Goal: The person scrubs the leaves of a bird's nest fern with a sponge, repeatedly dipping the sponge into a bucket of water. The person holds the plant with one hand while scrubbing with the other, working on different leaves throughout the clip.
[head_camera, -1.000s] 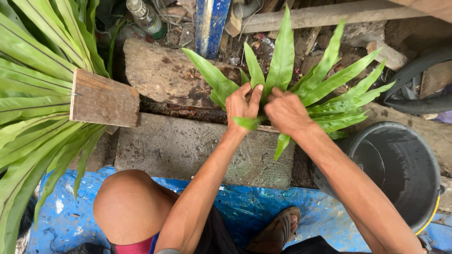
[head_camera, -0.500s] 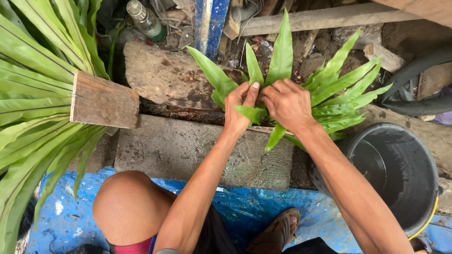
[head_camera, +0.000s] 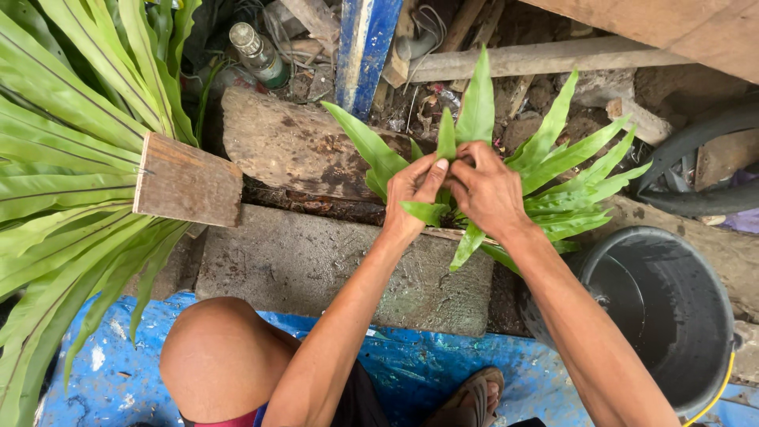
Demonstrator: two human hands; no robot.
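Both hands in the crown of a small green fern plant point(head_camera: 553, 170), which sits on the ground just behind the far right edge of the concrete slab point(head_camera: 316, 265). Left hand point(head_camera: 415, 190): fingers curled closed around the base of the inner leaves, thumb up against a short upright leaf. Right hand point(head_camera: 486, 190): closed over the centre of the plant, touching the left; exactly what it pinches is hidden by its own knuckles.

Surroundings: dark bucket point(head_camera: 672, 308) just right of the plant, near the right forearm. Weathered log point(head_camera: 292, 146) along the slab's far edge. Large fern point(head_camera: 71, 158) with a wooden board point(head_camera: 186, 182) on it off the slab's left edge. Glass bottle point(head_camera: 257, 51) among debris past the log. Blue tarp point(head_camera: 95, 372) under the bent knee, sandalled foot point(head_camera: 474, 395) at its near edge.

Risks, my read:
- Two hands squeezing the same crown: leaves could snap or crease at the base.
- Pulling upward could tear roots loose.
- Bucket is close; an elbow swing could knock it.
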